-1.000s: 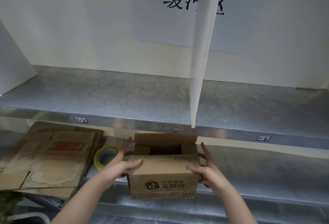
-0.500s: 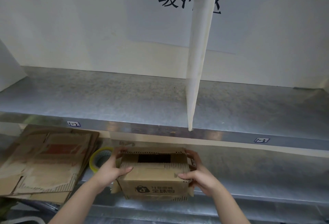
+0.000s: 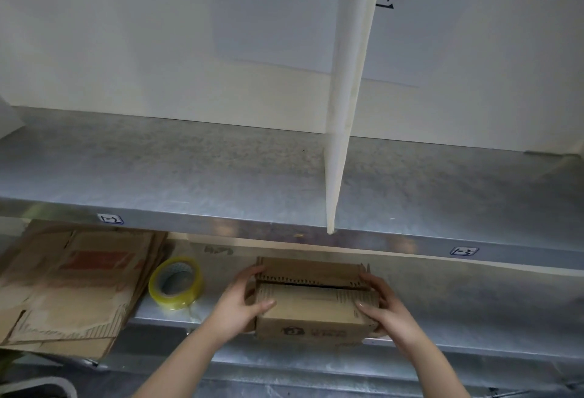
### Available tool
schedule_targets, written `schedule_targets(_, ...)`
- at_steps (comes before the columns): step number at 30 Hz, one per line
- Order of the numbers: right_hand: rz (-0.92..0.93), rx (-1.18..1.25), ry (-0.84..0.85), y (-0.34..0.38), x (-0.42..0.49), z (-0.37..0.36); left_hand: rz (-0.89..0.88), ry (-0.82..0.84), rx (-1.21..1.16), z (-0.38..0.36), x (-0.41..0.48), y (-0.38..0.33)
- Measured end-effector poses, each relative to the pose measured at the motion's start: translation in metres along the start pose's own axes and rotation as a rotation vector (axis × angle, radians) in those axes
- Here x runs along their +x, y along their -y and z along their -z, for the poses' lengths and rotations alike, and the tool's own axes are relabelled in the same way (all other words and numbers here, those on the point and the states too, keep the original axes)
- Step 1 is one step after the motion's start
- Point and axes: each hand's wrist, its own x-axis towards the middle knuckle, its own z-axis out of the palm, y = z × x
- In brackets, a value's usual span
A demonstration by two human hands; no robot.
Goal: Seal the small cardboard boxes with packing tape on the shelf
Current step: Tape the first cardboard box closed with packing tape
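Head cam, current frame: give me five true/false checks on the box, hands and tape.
1. The left hand and right hand grip the small cardboard box, one at each end. True.
2. The box's top flaps are folded down, with only a narrow dark gap between them. True.
3. The packing tape roll is in the left hand. False: it lies on the lower shelf, left of the box, untouched.
4. The flattened cardboard stack lies right of the box. False: it is at the far left, beyond the tape roll.
5. The box sits on the upper shelf. False: it is on the lower shelf.
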Motion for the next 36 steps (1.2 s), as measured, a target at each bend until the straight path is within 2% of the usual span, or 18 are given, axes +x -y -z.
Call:
schedule_targets(3,0.03,-0.101,-0.045,-0.002,0.01,-0.013,-0.052,-0.088,0.147,-0.002,0.008,0.005)
schedule_targets(5,0.05,-0.121,-0.075,0.0,0.015,-0.021,-0.063,-0.102,0.166,0.0,0.009,0.012)
schedule_targets(12,0.188,-0.298,-0.053,-0.009,0.024,-0.032,-0.049,-0.009,0.251,0.018,0.011,0.033)
schedule_targets(17,0.176,-0.37,-0.056,-0.009,0.028,-0.033,-0.073,0.049,0.517,0.032,0.024,0.025)
schedule_targets(22,0.198,-0.613,-0.099,-0.011,0.018,-0.035,-0.134,-0.024,0.758,0.02,0.012,0.017)
schedule_targets(29,0.361,-0.889,-0.186,0.02,0.003,-0.037,-0.201,-0.108,0.818,0.023,-0.005,-0.004)
schedule_targets(36,0.613,-0.912,-0.161,0.058,-0.016,-0.096,-0.274,-0.148,0.904,0.057,-0.037,0.004)
